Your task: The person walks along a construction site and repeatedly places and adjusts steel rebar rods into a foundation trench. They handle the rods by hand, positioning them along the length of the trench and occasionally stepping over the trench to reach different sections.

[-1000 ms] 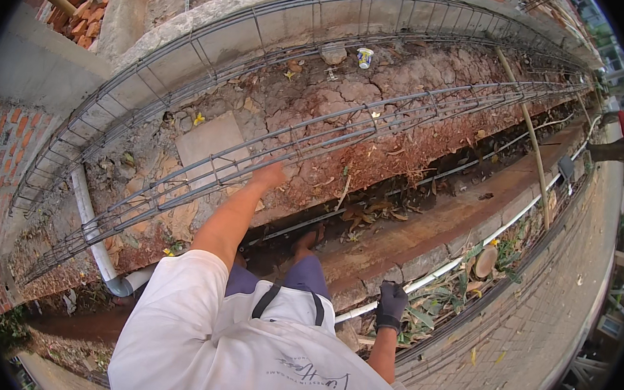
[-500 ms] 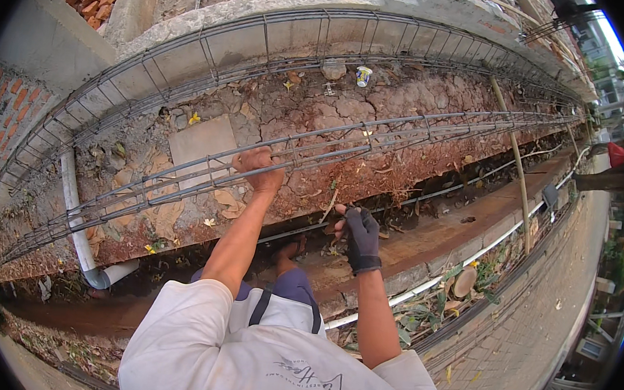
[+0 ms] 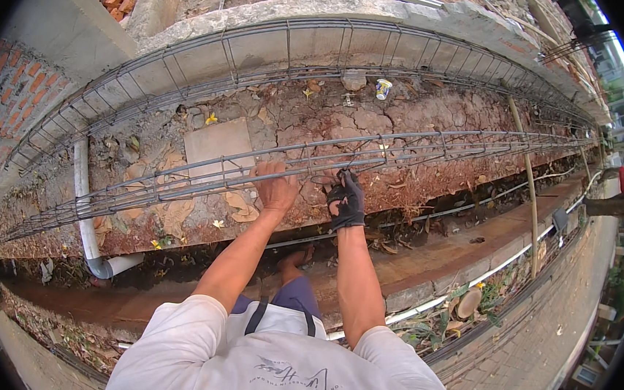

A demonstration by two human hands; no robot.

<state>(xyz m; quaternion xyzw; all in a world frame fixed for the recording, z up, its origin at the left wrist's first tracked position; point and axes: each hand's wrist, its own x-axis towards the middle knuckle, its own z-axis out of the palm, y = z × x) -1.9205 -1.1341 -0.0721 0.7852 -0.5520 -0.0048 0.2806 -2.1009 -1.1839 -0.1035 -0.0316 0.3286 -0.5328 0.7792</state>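
A long rebar cage [image 3: 217, 187] of grey bars tied with stirrups runs across in front of me. My bare left hand [image 3: 276, 187] is at its lower bars, fingers curled around them and partly hidden. Close to the right of it, my right hand [image 3: 344, 200], in a dark glove with bare fingertips, reaches up to the same lower bars. Its fingers are bent together at the cage; whatever they may pinch is too small to make out. Behind the cage, a square tile [image 3: 218, 144] lies on the cracked soil.
A second rebar cage [image 3: 289, 43] lies along the low concrete wall [image 3: 326, 9]. A wooden pole [image 3: 527, 175] leans at the right. A grey pipe [image 3: 87, 185] bends at the left. Between me and the soil bank runs a trench [image 3: 403, 250]. A small cup [image 3: 383, 89] sits on the soil.
My right hand has moved up and left from over the trench to the cage bars. My left hand has turned from a raised fist to a lower hold on the cage.
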